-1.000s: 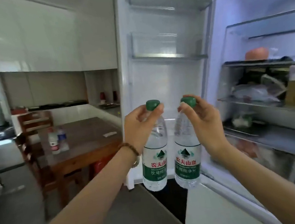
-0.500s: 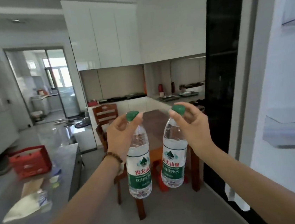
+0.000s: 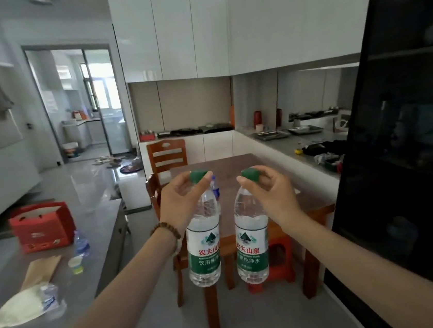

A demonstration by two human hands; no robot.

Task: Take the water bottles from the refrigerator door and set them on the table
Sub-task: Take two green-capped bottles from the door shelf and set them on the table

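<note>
Two clear water bottles with green caps and green-and-white labels hang in front of me. My left hand (image 3: 180, 201) pinches the neck of the left water bottle (image 3: 205, 248) just under its cap. My right hand (image 3: 270, 194) holds the right water bottle (image 3: 252, 248) the same way. Both bottles hang upright in the air, a little apart, above the floor near the front edge of the brown wooden table (image 3: 240, 166). Another small bottle (image 3: 215, 188) stands on the table behind my left hand, partly hidden. The refrigerator door is out of view.
A wooden chair (image 3: 167, 153) stands at the table's far side, and a red stool (image 3: 282, 261) sits under it. A grey counter (image 3: 104, 230) on the left holds a red bag (image 3: 41, 227), a small bottle and plastic wrapping. A dark glossy cabinet (image 3: 407, 142) fills the right.
The view has swung left from the open refrigerator to the room and come closer to the table. Both hands keep the same hold on the two bottles.
</note>
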